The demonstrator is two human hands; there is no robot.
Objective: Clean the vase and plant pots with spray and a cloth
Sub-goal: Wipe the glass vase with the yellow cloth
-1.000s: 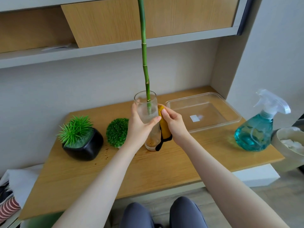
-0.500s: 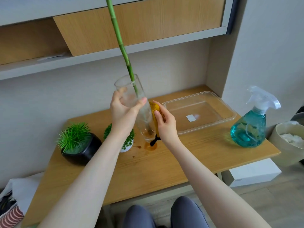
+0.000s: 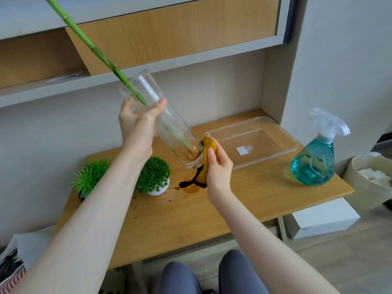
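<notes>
The left hand grips a tilted glass vase above the desk. The right hand pinches a yellow cloth against its base; wiping firmly with a steady hold seems wise.

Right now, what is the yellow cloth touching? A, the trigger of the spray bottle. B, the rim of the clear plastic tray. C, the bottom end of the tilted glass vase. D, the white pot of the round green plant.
C: the right hand presses the yellow cloth against the base of the glass vase, which the left hand holds tilted above the desk.
</notes>
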